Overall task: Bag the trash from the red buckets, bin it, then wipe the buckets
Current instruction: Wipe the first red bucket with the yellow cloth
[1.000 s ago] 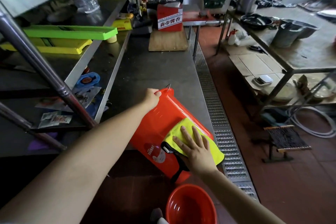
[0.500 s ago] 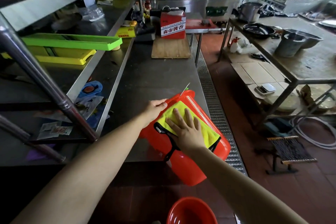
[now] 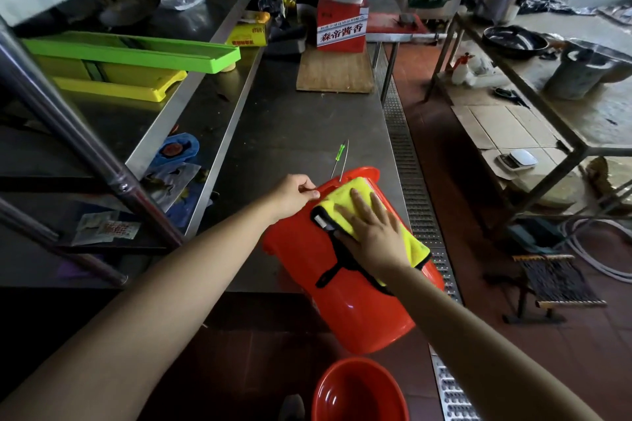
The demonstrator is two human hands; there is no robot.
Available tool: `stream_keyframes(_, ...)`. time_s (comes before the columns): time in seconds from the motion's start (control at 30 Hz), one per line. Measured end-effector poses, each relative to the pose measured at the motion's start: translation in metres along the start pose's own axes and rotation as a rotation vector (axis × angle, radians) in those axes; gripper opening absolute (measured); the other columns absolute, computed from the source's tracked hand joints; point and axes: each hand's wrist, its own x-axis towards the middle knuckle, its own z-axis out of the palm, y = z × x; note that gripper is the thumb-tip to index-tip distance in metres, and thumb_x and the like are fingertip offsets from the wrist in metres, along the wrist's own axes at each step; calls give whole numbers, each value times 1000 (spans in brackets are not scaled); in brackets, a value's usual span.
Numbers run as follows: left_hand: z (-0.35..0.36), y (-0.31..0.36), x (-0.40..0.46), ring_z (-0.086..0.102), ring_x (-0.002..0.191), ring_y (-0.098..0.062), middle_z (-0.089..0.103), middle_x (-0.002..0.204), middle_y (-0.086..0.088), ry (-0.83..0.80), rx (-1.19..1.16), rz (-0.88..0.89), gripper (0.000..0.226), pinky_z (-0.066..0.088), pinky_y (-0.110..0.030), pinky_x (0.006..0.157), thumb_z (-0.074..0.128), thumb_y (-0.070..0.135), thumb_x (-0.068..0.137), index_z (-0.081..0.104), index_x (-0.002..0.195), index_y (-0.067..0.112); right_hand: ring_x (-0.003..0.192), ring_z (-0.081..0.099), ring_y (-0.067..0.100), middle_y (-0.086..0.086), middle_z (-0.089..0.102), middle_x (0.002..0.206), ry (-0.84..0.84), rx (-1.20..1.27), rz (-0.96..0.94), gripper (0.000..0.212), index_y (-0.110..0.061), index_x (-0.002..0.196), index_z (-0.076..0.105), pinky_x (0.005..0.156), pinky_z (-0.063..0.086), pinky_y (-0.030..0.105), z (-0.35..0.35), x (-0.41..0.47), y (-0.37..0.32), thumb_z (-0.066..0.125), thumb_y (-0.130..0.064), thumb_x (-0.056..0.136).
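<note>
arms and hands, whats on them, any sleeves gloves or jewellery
Both forearms are bare right to the bottom edge of the frame, with no sleeve showing. The left hand and the right hand wear no gloves. No watch, band or ring can be seen on either wrist or on the fingers that show.
</note>
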Motion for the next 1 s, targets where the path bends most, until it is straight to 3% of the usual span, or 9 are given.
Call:
stream_keyframes(0.1, -3, -7, -4, 62, 81, -13, 68, 86, 0, -27, -15, -27, 14, 46, -27, 68, 65, 27, 93, 67, 87, 15, 154, 8, 15, -20, 11, 165, -57, 194, 122, 64, -53, 149, 30, 116, 25, 53, -7, 23, 30, 39, -75, 90)
stream_keyframes(0.27, -3, -6, -7, 58, 86, -7, 66, 95, 4, 2, 51, -64, 15, 42, -26, 69, 64, 33, 93, 66, 90, 18, 132, 51, 31, 2, 53, 147, -93, 498, 307, 57, -37, 147, 43, 102, 43, 40, -21, 61, 54, 54, -56, 95)
stream_keyframes(0.33, -4, -6, -7, 57, 83, -7, 66, 95, 2, -2, 37, -80, 16, 41, -23, 65, 65, 30, 93, 67, 90, 15, 139, 42, 30, 0, 43, 155, -61, 418, 278, 56, -42, 148, 39, 106, 40, 47, -20, 49, 41, 49, -60, 96)
stream_keyframes(0.43, -1, -7, -8, 55, 73, -6, 65, 87, -1, 13, -37, -80, 15, 40, -21, 61, 67, 22, 91, 68, 91, 7, 151, 19, 32, -6, 20, 166, 61, 19, 129, 60, -49, 150, 31, 112, 29, 57, 4, -1, -5, 41, -67, 94)
stream_keyframes(0.53, 0, -3, -8, 49, 66, -2, 60, 77, 3, 33, -49, -62, 10, 38, -13, 56, 68, 19, 91, 68, 88, 9, 153, -2, 42, 0, 3, 169, 72, -232, -157, 67, -42, 154, 29, 116, 15, 67, 39, -46, -61, 55, -51, 93)
stream_keyframes(0.63, -5, -3, -10, 54, 72, -5, 64, 84, 2, -10, -20, -69, 10, 40, -17, 60, 67, 22, 92, 67, 87, 13, 152, -12, 39, 0, -5, 168, 28, -273, -260, 71, -41, 156, 26, 118, 7, 66, 43, -46, -71, 57, -45, 92)
stream_keyframes(0.77, -7, -13, -14, 57, 80, -15, 64, 87, -4, -33, -83, -78, 11, 42, -24, 67, 68, 20, 92, 67, 90, 9, 153, 14, 30, -9, 15, 167, 23, -85, -61, 59, -51, 149, 34, 113, 27, 56, 10, -14, -15, 41, -67, 93)
stream_keyframes(0.9, -6, -14, -15, 61, 91, -15, 66, 96, -1, -19, -14, -105, 14, 47, -33, 79, 66, 29, 92, 67, 89, 16, 150, 25, 25, -7, 20, 166, -149, 355, 256, 61, -45, 151, 35, 114, 31, 56, -26, 20, 48, 48, -64, 95)
stream_keyframes(1.0, -5, -13, -15, 61, 91, -17, 66, 96, -3, -5, -26, -110, 15, 48, -35, 83, 67, 28, 91, 67, 91, 13, 152, 17, 26, -8, 15, 167, -102, 181, 231, 62, -50, 152, 25, 115, 28, 57, -14, 7, 30, 38, -70, 94)
